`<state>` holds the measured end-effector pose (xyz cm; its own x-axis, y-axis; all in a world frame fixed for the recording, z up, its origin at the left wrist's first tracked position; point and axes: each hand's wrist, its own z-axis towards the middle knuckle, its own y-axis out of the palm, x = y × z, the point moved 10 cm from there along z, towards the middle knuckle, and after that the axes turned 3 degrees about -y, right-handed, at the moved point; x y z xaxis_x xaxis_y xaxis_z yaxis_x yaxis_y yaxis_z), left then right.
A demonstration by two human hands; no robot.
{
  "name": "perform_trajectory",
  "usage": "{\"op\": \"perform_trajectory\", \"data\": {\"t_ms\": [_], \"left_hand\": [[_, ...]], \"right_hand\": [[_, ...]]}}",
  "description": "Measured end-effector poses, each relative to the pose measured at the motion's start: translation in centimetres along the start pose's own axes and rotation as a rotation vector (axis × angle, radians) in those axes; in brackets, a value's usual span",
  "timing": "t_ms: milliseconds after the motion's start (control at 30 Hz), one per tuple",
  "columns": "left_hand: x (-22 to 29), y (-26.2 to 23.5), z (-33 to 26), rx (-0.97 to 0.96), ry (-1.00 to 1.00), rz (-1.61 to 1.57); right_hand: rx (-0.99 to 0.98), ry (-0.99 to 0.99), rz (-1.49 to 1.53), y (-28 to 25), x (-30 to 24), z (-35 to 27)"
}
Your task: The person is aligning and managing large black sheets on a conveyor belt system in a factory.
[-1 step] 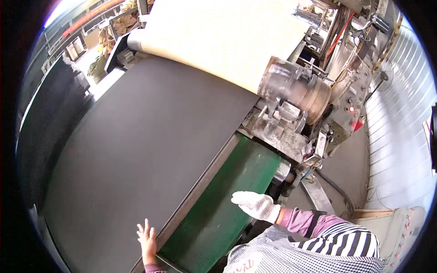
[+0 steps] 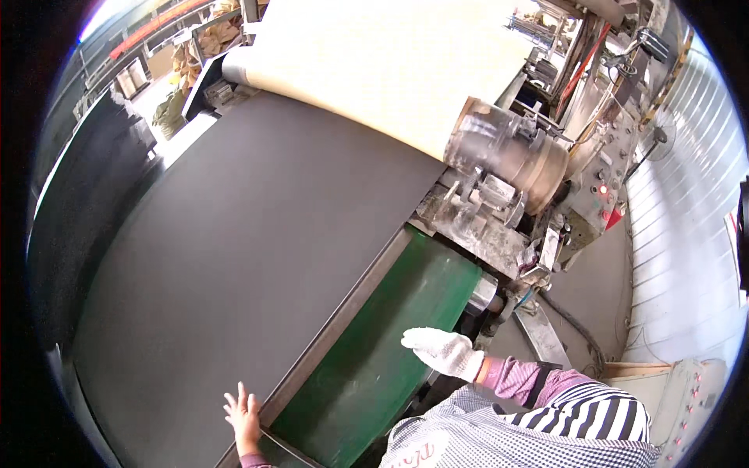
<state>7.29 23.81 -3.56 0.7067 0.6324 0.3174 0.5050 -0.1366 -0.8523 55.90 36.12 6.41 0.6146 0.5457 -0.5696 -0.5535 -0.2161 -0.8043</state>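
**Dark sheet (image 2: 257, 234) lies flat up to the roller, no hand gripping it**

The bare left hand (image 2: 243, 417) is spread wide, fingers apart, with nothing seen in it. It is at the near right edge of the dark sheet; whether the fingers touch the surface or hang just above it, I cannot tell. The gloved right hand (image 2: 443, 351) is flat, its fingers straight and together, with nothing seen in it, above the green belt (image 2: 382, 312) and apart from the dark sheet.

From the left hand the sheet stretches away forward and leftward, bordered on its right by a narrow metal strip (image 2: 334, 329). It looks smooth, with no fold showing. At its far end it meets the roll of cream material (image 2: 374, 78), beside a metal drum (image 2: 507, 152).

The dark surface seems fully spread along the visible stretch. How much remains to run cannot be judged, since the far side is hidden behind the roll.
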Motion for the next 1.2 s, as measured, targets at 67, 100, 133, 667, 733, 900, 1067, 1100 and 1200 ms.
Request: {"op": "perform_trajectory", "data": {"t_ms": [67,100,133,667,733,900,1067,1100,1200], "left_hand": [[-8.7,-0.3,-1.0,-0.119,-0.220,0.318],[-11.3,-0.6,-1.4,-0.095,-0.292,0.386],[-11.6,-0.8,-1.4,-0.019,-0.249,0.473],[11.3,-1.3,-3.5,0.559,0.470,-0.047],[7.0,-3.3,-5.3,0.815,0.408,0.331],[-8.5,-6.0,-5.9,0.593,-0.346,0.496],[-4.3,-2.4,-5.2,0.563,-0.026,0.233],[-2.5,-2.0,-5.1,0.600,0.022,0.205],[3.1,-0.4,-5.0,0.657,0.128,0.144]], "right_hand": [[-0.022,0.093,0.057,-0.1,1.6,-2.3],[-0.074,0.155,0.072,0.2,2.7,-3.7],[-0.110,0.195,0.044,0.6,3.6,-4.8],[-0.407,0.610,0.303,7.0,5.6,-13.2],[-0.366,0.494,0.134,4.8,5.1,-12.4],[-0.483,0.473,-0.095,3.5,8.5,-14.5],[-0.556,0.462,-0.156,4.7,10.7,-17.5],[-0.560,0.430,-0.154,5.0,10.5,-17.7],[-0.615,0.431,-0.145,5.8,9.9,-18.6]]}}
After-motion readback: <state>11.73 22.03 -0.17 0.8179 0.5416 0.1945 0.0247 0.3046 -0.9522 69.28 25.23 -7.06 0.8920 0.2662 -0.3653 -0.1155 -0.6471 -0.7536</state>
